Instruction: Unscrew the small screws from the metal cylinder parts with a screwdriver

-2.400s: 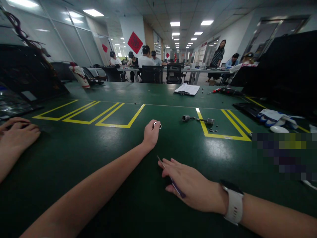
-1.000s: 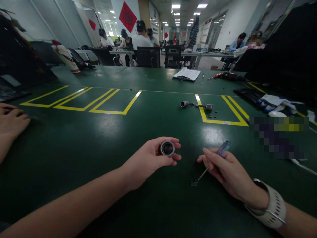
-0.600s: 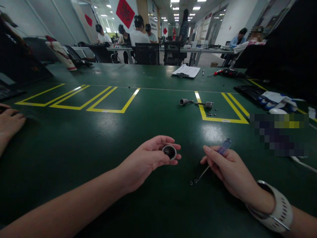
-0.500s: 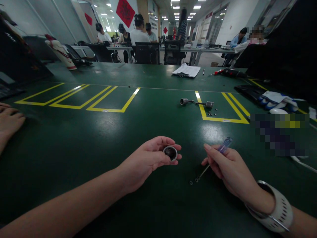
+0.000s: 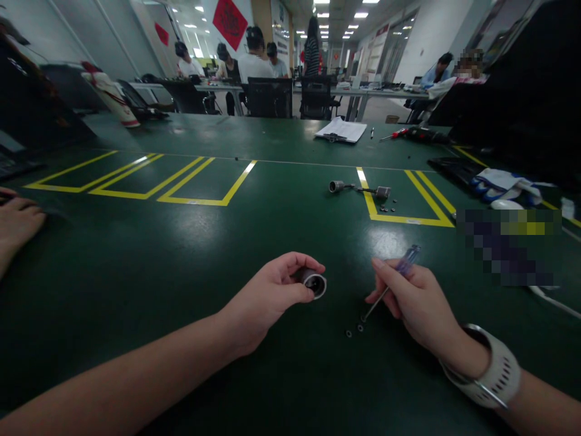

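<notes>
My left hand (image 5: 272,290) grips a hollow metal cylinder (image 5: 319,286) between thumb and fingers, its round opening turned toward me. My right hand (image 5: 413,297) is closed around a screwdriver (image 5: 407,261) with a clear purplish handle. The shaft slants down and left to the table. By its tip lie small dark rings (image 5: 348,333), perhaps nuts or washers; whether the tip touches one I cannot tell. Farther back, two metal cylinders with stems (image 5: 336,186) rest at a yellow-taped box, with several tiny metal pieces (image 5: 384,209) beside them.
Yellow tape (image 5: 195,202) marks boxes on the green table (image 5: 136,290). A clipboard (image 5: 340,130), a red-tipped tool (image 5: 394,134), gloves (image 5: 503,184) and a white cable (image 5: 549,297) lie beyond. Another person's hand (image 5: 20,221) rests at the left edge.
The cylinder in my left hand has tilted, so its side now shows. My right hand with the screwdriver has shifted slightly left; the tip is a little higher, just behind the small rings.
</notes>
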Available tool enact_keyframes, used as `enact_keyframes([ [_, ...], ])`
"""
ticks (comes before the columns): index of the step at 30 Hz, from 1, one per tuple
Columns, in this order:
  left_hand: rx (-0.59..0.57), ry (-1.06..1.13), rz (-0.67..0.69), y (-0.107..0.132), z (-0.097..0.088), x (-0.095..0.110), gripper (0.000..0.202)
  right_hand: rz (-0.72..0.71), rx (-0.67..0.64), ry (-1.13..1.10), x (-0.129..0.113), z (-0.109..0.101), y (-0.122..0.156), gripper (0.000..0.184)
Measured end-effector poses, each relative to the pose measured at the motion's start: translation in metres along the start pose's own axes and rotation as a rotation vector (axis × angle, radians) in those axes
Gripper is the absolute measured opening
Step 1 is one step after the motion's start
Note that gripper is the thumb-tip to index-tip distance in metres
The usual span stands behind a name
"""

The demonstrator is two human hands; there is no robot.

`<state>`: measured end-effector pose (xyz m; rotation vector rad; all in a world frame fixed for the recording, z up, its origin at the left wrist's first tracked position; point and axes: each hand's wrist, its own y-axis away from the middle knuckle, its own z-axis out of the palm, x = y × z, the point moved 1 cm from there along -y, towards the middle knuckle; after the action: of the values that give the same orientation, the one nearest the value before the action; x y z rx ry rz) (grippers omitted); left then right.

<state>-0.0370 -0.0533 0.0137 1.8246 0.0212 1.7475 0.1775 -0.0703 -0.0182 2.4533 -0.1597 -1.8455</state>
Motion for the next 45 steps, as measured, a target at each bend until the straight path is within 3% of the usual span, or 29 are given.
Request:
enact_keyframes([
  [7, -0.005, 0.001, 0.020, 0.002, 0.002, 0.001, 0.033, -0.611, -0.241, 0.432, -0.018, -0.006, 0.018, 0.034],
  [9, -0.006, 0.012, 0.025, 0.002, 0.001, 0.000, 0.033, -0.686, -0.288, 0.492, -0.020, -0.004, 0.021, 0.031],
  [11, -0.003, 0.023, 0.020, 0.002, 0.001, -0.001, 0.033, -0.622, -0.247, 0.477, -0.018, -0.004, 0.021, 0.032],
  [13, -0.001, 0.037, 0.006, 0.002, 0.000, -0.001, 0.033, -0.445, -0.163, 0.386, -0.014, -0.004, 0.016, 0.036],
  [16, 0.001, 0.068, -0.008, 0.002, 0.001, 0.000, 0.034, -0.120, -0.082, 0.131, -0.003, -0.006, 0.004, 0.038],
  [18, 0.009, 0.094, -0.009, 0.003, 0.002, 0.002, 0.033, 0.001, -0.053, -0.068, 0.001, -0.006, -0.002, 0.036],
  [22, 0.019, 0.128, -0.009, 0.005, 0.004, 0.004, 0.034, 0.069, -0.025, -0.366, -0.003, -0.004, -0.003, 0.033],
  [25, 0.017, 0.108, -0.004, 0.004, 0.004, 0.003, 0.033, 0.032, -0.064, -0.528, -0.012, -0.002, 0.007, 0.030],
  [29, 0.013, 0.069, 0.007, 0.003, 0.005, -0.002, 0.034, -0.165, -0.139, -0.459, -0.018, 0.000, 0.025, 0.019],
  [35, 0.012, 0.048, 0.048, 0.005, 0.011, -0.004, 0.034, -0.565, -0.213, 0.139, -0.021, 0.008, 0.042, 0.012],
  [39, 0.032, 0.025, 0.062, 0.006, 0.015, -0.004, 0.032, -0.844, -0.208, 0.321, -0.027, 0.016, 0.046, 0.020],
  [45, 0.068, -0.021, 0.121, 0.003, 0.016, -0.010, 0.026, -1.002, -0.117, 0.500, -0.029, 0.024, 0.051, 0.018],
])
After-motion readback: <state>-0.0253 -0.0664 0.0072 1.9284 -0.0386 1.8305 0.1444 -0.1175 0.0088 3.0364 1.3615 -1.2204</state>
